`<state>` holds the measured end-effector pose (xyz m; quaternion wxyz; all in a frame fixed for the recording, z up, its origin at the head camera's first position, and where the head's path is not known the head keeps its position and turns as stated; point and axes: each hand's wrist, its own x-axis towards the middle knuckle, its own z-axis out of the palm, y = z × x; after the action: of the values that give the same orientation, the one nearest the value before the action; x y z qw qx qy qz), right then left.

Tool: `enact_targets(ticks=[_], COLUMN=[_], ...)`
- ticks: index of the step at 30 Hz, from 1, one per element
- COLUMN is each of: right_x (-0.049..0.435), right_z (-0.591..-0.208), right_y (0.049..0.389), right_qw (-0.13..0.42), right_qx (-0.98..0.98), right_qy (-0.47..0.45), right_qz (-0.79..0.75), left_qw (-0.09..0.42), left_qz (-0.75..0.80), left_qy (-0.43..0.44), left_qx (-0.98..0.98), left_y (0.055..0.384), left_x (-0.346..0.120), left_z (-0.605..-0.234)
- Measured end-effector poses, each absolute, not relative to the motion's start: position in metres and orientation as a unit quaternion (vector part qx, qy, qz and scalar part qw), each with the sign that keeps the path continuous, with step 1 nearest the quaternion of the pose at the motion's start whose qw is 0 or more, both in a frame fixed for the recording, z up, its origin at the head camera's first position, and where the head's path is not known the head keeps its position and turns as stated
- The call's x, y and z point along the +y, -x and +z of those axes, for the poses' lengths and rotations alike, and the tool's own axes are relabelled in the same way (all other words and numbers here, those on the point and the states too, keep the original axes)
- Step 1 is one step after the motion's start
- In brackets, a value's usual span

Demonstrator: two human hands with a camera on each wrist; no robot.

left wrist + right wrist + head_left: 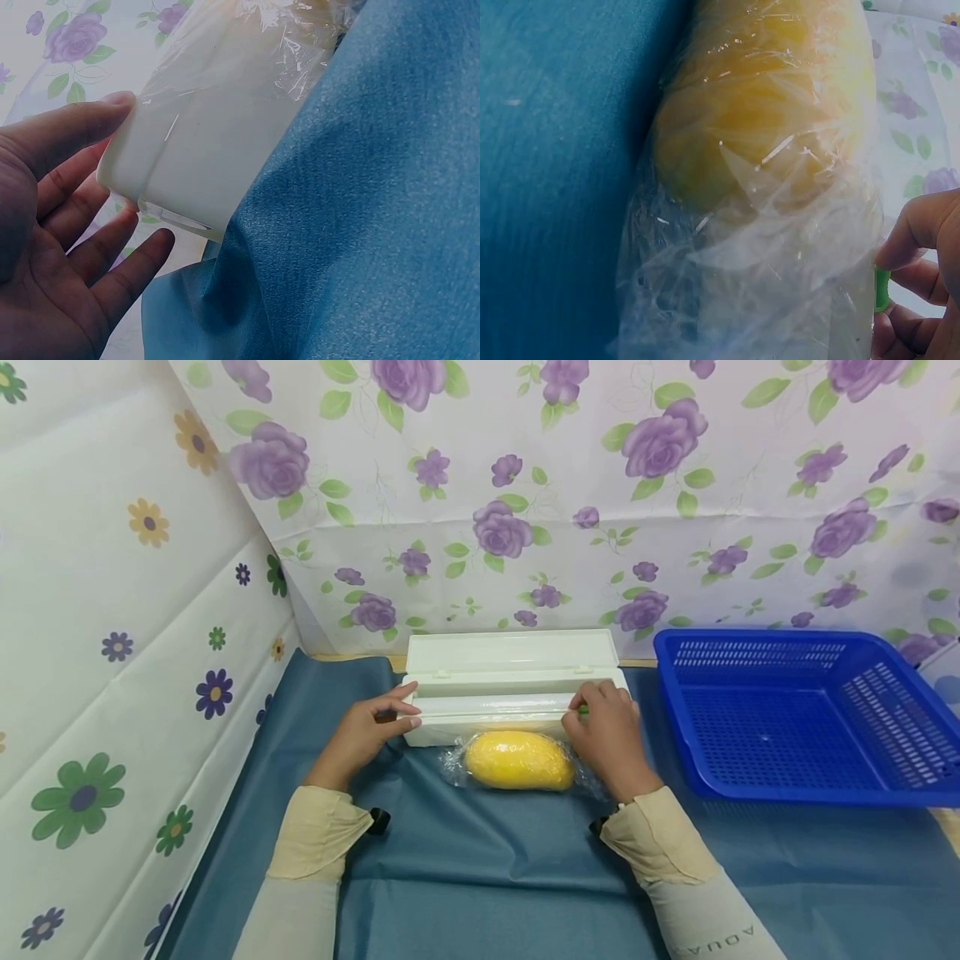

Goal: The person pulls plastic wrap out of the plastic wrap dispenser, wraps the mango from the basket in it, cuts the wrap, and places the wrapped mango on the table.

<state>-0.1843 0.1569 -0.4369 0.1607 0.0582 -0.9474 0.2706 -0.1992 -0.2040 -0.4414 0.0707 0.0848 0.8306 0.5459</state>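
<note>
A long white cling film dispenser box (487, 728) lies with its lid (510, 650) tipped back and a film roll (495, 704) inside. My left hand (367, 727) touches the box's left end, thumb and fingertips at its edge. In the left wrist view its other fingers spread loosely beside the box corner. My right hand (609, 731), at the box's right end, pinches a small green slider (882, 289) between thumb and fingers. In front of the box lies a rounded yellow fruit or vegetable (517, 760), wrapped in clear film (757, 255) with loose ends at both sides.
A blue perforated plastic basket (678, 743) stands to the right of the box. Blue-green cloth (480, 893) covers the table, with folds near the front. Flowered sheets (450, 485) rise behind and along the left side.
</note>
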Motion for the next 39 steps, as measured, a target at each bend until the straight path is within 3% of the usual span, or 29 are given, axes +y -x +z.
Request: enact_targets(ticks=[39], right_x=[0.168], right_z=[-0.436], right_y=[0.184], right_qw=[0.156], right_qx=[-0.950], right_qy=[-0.052], right_qz=[0.267], left_qw=[0.070], left_qz=[0.541], left_qy=[-0.079], left_qx=[0.834], left_y=[0.198], left_x=[-0.203], left_z=[-0.439])
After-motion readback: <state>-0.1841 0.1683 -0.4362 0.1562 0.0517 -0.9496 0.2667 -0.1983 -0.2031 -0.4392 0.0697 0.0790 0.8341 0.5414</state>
